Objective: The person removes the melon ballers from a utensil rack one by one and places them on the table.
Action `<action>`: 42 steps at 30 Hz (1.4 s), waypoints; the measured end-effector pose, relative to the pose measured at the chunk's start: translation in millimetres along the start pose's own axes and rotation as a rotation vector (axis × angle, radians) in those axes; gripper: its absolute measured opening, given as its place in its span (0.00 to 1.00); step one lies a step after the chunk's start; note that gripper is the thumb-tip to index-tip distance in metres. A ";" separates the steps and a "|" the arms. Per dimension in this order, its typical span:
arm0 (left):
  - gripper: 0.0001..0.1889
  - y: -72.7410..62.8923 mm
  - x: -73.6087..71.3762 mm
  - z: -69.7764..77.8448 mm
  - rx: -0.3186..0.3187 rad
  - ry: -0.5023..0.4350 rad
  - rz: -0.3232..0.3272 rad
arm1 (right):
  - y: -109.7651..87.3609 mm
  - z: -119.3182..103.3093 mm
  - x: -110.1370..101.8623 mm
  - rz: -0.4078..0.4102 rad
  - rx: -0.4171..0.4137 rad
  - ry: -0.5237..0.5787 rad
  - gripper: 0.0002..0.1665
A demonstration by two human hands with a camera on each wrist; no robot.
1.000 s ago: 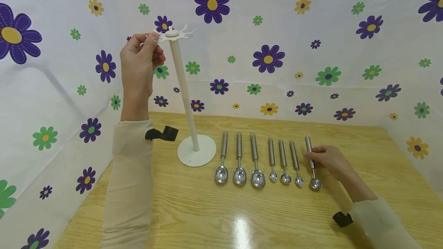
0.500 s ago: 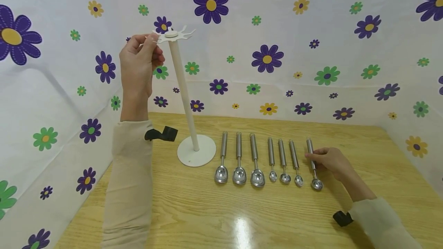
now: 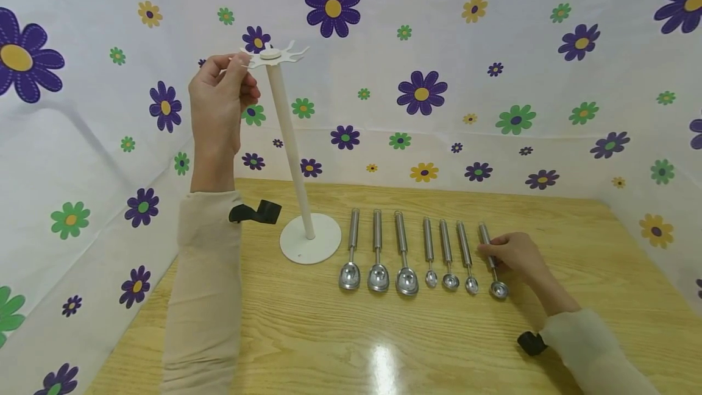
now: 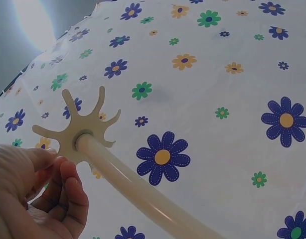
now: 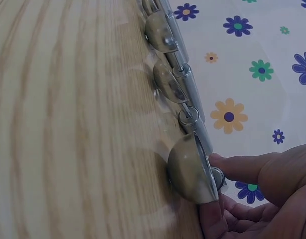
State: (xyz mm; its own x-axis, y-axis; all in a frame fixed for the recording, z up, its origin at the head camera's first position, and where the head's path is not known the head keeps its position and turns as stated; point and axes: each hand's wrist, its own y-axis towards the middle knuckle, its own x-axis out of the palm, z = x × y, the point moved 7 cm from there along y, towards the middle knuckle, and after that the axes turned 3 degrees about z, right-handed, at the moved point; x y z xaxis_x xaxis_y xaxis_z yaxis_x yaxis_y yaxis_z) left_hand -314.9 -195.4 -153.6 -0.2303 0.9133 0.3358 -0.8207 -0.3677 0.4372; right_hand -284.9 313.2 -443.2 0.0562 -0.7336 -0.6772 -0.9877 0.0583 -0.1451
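With thumb and fingertips my left hand pinches one prong of the white utensil stand, which has a round base, a tilted pole and a ring of hooks on top. The left wrist view shows the hooked top from below, beside my left hand. Far to the right, my right hand pinches the steel handle of the rightmost small scoop; its bowl rests on or just above the wood. In the right wrist view, this scoop is closest, with my thumb and fingers behind the bowl.
Three larger scoops lie in a row right of the stand's base. Three smaller scoops lie between them and my right hand, handles pointing away. The wooden table meets a flowered cloth behind and at both sides.
My right hand has drawn the rightmost scoop slightly toward me, then a little left, nearer the other small scoops. The left hand keeps its hold on the stand.
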 end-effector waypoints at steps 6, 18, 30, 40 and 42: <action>0.09 -0.4 0.8 -1.0 -0.003 -0.001 0.006 | 0.2 -2.0 0.4 0.029 -0.015 -0.007 0.20; 0.09 -0.3 1.4 -5.1 0.007 0.022 0.023 | 0.3 -2.9 1.9 0.059 -0.040 -0.044 0.20; 0.15 -1.4 -0.1 -9.1 0.032 0.122 0.038 | 0.6 -8.8 -6.0 0.056 -0.067 -0.117 0.28; 0.20 -22.3 -16.5 -0.8 0.170 0.568 -0.067 | -10.4 -47.4 -21.1 -0.022 -0.243 -0.135 0.39; 0.22 -28.7 -18.6 4.2 0.222 0.648 -0.086 | -13.6 -59.5 -25.9 -0.010 -0.300 -0.148 0.40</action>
State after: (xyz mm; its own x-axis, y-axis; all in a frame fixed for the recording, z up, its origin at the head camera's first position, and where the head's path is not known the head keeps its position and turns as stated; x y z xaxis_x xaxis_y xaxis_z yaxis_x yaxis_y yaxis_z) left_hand -284.9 -202.6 -168.9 -0.4924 0.8356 -0.2437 -0.7391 -0.2535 0.6240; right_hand -281.6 291.0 -380.8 0.0652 -0.6253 -0.7776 -0.9847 -0.1667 0.0515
